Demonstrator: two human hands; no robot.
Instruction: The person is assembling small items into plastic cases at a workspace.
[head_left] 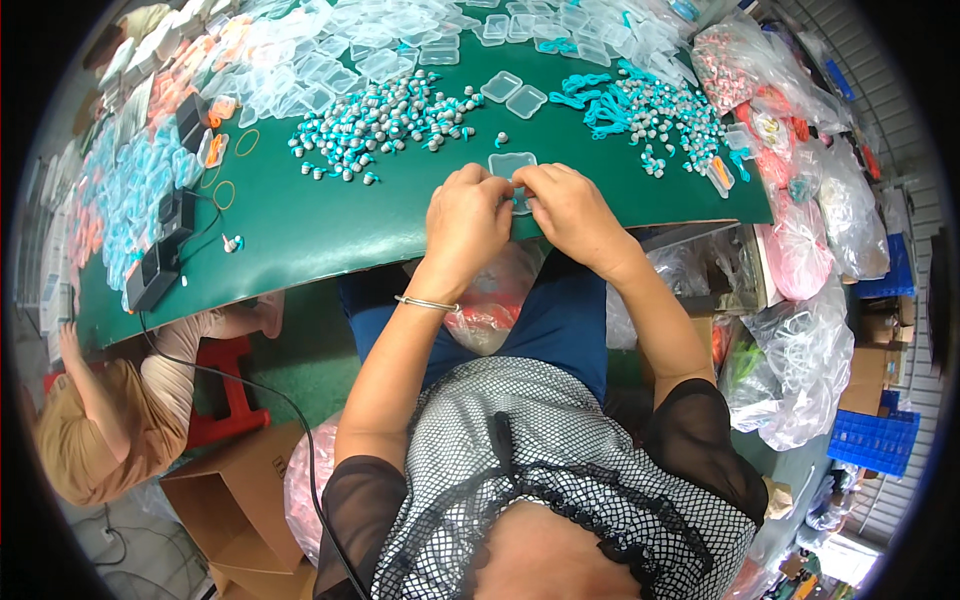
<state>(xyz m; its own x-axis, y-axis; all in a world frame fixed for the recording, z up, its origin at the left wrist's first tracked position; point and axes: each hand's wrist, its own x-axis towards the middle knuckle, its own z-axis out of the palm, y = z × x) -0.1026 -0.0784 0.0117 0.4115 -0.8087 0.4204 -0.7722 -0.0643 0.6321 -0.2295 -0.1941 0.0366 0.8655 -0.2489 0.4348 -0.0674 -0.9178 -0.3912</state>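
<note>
At the near edge of the table, an open clear plastic case [513,161] lies between my hands, its far half showing beyond my fingers. My left hand [470,212] is closed at the case's left side. From the right, my right hand [572,210] bends over the case, thumb and fingers pinched together. The fingertips almost meet, and a speck of teal shows between them; what they pinch is mostly hidden. Beyond my hands lie a single grey-and-teal plug [502,139] and two empty clear cases [514,94]. A heap of similar plugs [375,125] spreads to the left.
Teal cords with plugs [640,110] are heaped at right, beside a clear case with an orange piece [720,175]. Many clear cases [340,45] cover the table's far side. Black devices [160,250] stand left, near a seated person [110,420]. Plastic bags [800,220] crowd the right.
</note>
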